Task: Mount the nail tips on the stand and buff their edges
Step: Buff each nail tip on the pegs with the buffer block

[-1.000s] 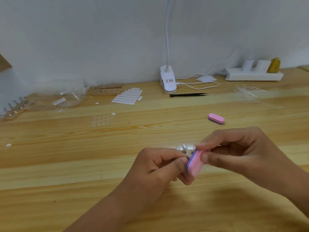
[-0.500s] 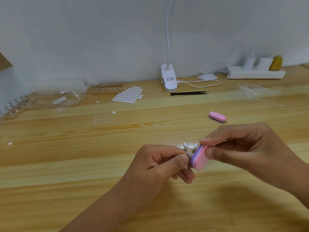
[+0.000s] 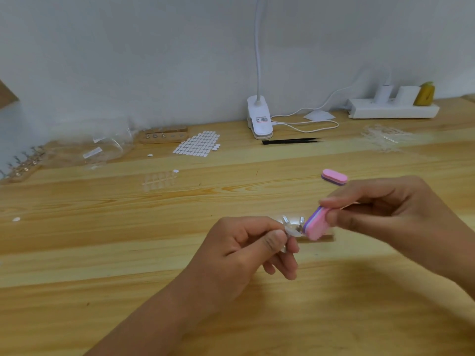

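My left hand (image 3: 253,249) pinches a small metal holder with a clear nail tip (image 3: 293,231) on its end, low in the middle of the view. My right hand (image 3: 380,211) grips a pink and purple buffer block (image 3: 315,223) between thumb and fingers, its purple edge right against the nail tip. Behind the hands, metal pegs of a wooden stand (image 3: 322,237) poke up, the stand mostly hidden by the block.
A second pink buffer (image 3: 334,176) lies on the wooden table (image 3: 102,253) beyond my right hand. Farther back are a strip of clear tips (image 3: 159,179), a sheet of white adhesive tabs (image 3: 198,146), another wooden stand (image 3: 164,136), black tweezers (image 3: 290,141), a clip lamp (image 3: 259,120) and a power strip (image 3: 393,110).
My right hand has moved up and to the right with the buffer block. My left hand has stayed put, and the nail tip now shows clearly beside the block.
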Tool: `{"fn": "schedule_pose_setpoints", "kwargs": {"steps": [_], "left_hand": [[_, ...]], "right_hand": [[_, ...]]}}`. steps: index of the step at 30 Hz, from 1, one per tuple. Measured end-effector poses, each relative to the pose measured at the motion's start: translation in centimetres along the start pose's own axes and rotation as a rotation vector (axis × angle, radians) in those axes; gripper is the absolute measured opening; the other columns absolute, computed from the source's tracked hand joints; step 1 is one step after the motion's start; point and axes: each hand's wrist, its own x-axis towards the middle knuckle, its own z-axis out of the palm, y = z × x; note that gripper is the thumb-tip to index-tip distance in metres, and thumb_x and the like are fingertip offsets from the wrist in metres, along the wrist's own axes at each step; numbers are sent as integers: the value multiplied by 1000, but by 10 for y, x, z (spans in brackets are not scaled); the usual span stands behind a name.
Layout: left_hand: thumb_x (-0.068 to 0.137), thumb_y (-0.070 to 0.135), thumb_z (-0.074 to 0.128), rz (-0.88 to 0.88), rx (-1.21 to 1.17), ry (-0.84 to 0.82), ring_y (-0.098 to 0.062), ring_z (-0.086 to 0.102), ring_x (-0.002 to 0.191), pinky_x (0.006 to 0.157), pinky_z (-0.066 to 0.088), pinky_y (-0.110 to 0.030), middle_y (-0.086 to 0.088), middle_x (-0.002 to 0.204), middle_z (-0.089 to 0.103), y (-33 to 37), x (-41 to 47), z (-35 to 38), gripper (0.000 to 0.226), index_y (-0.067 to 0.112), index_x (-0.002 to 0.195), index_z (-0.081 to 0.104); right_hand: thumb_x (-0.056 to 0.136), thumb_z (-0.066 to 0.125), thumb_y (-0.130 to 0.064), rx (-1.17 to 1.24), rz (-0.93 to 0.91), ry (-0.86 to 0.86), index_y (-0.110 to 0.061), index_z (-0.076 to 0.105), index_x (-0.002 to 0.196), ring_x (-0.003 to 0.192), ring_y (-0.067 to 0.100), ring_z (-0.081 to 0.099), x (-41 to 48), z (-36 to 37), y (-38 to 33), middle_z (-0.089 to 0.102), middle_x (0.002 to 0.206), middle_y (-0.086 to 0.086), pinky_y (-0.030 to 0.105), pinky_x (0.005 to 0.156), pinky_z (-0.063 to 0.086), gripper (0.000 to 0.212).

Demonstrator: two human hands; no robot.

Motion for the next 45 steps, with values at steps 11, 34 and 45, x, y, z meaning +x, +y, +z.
{"fn": "schedule_pose_setpoints", "kwargs": {"steps": [11,34,45], "left_hand": [[100,19,38,-79,-143,-161,-17,66,56,60,49,-30,3,66,47,1,0,5,27,15,80,56],[100,23,38,-112,-209,-135,-14,57,43,51,45,-22,7,66,44,-3,2,6,28,17,78,54],[99,25,40,-115,-193,-134,-14,55,39,45,41,-26,4,64,44,-2,1,6,28,17,78,56]], "right_hand": [[64,75,-10,244,71,-93,-9,81,85,76,20,74,-3,7,-1,76,84,15,22,70,58,21],[62,79,-13,255,131,-85,-10,81,84,85,24,75,-4,21,-2,76,89,16,23,76,58,22],[65,83,-13,281,148,-123,-8,80,85,86,25,75,-6,22,0,76,89,17,24,76,58,21]]}}
